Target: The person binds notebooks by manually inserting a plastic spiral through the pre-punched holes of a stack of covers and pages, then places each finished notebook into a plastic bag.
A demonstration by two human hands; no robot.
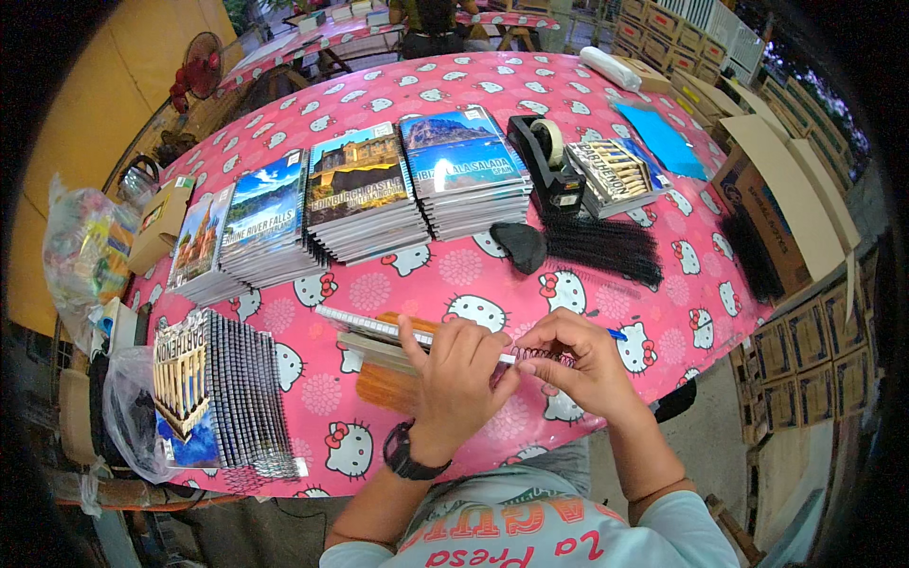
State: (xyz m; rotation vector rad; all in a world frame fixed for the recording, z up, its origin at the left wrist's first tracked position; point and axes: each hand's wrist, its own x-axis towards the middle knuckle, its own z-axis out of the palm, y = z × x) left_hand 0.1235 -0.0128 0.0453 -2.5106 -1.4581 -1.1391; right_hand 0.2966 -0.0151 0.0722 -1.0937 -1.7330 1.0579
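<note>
My left hand (454, 379) presses down on a thin stack of punched white pages (365, 328) lying over a wooden block (386, 386) near the table's front edge. My right hand (578, 364) pinches a black spiral coil (542, 357) at the right end of that stack, fingers closed on it. A wristwatch sits on my left wrist. The pages' right part is hidden under my hands.
The pink cartoon-cat tablecloth (473, 275) carries several stacks of picture-cover notebooks (365, 189), a fanned stack of spiral-bound ones (222, 388) at front left, a loose pile of black coils (597, 248), a black tape dispenser (544, 156) and a blue sheet (663, 140). Cardboard boxes (786, 218) stand to the right.
</note>
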